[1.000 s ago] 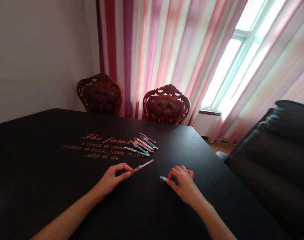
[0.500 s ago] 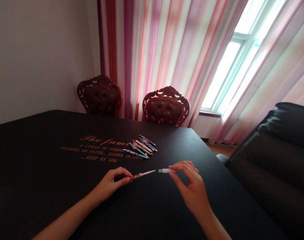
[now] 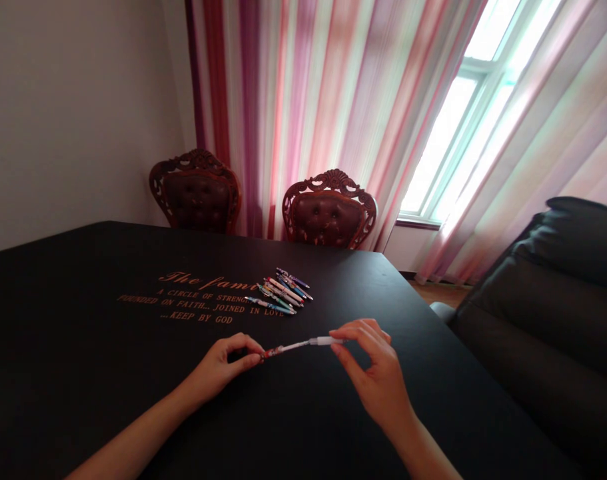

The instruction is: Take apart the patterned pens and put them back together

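Note:
Between thumb and fingers, my left hand [image 3: 233, 355] pinches the red patterned end of a pen [image 3: 273, 351], whose thin white refill [image 3: 296, 346] sticks out to the right. My right hand [image 3: 368, 350] is closed on a white pen barrel [image 3: 324, 341] with a greyish end. The tip of the refill meets the open end of the barrel; how far it reaches inside I cannot tell. Both hands hold the parts just above the black table [image 3: 223, 413]. Beyond them lies a loose pile of several colourful pens [image 3: 283, 292].
Gold lettering [image 3: 198, 317] is printed on the tabletop left of the pens. Two carved chairs with dark red backs [image 3: 196, 197] stand at the far edge. A black leather seat [image 3: 543, 313] is on the right, below the striped curtains [image 3: 328, 87] and the window.
My right hand has moved slightly left with the white barrel, closing the gap to the refill's tip. My left hand has stayed nearly still. The view has shifted slightly.

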Tool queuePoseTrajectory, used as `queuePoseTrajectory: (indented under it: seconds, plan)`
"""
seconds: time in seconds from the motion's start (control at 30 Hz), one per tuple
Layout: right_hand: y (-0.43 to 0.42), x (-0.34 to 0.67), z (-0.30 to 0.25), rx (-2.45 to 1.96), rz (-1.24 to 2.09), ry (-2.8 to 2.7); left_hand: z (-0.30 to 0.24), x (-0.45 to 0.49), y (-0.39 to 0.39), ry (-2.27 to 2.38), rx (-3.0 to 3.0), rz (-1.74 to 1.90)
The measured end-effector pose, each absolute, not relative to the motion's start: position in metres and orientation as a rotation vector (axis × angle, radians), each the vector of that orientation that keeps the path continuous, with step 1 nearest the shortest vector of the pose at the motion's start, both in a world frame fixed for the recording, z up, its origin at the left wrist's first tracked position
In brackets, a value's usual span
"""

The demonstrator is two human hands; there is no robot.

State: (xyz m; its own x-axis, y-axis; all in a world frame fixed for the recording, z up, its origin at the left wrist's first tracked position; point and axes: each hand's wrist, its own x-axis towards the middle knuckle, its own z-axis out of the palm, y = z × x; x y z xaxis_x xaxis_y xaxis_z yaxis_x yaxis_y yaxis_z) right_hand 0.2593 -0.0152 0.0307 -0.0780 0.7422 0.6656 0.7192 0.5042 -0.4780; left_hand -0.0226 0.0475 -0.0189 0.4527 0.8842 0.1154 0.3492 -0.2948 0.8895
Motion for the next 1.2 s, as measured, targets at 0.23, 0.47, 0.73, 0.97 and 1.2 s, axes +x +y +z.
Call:
queuePoseTrajectory:
  seconds: [0.23, 0.47, 0.73, 0.97, 1.2]
  plan:
    - [-0.015, 0.256, 0.029, -1.219, 0.037, -1.845, -0.022, -0.024, 0.048, 1.033, 1.880, 0.787]
    - [-0.016, 0.247, 0.021, -1.228, 0.091, -1.876, -0.020, -0.022, 0.046, 1.032, 1.925, 0.774]
    - [-0.015, 0.249, 0.018, -1.272, 0.063, -1.919, -0.022, -0.023, 0.046, 1.026, 1.948, 0.782]
    - [-0.014, 0.246, 0.016, -1.296, 0.116, -1.989, -0.019, -0.021, 0.045, 1.034, 1.945, 0.779]
    - [-0.014, 0.236, 0.008, -1.299, 0.169, -1.936, -0.020, -0.020, 0.044, 0.986, 1.994, 0.778]
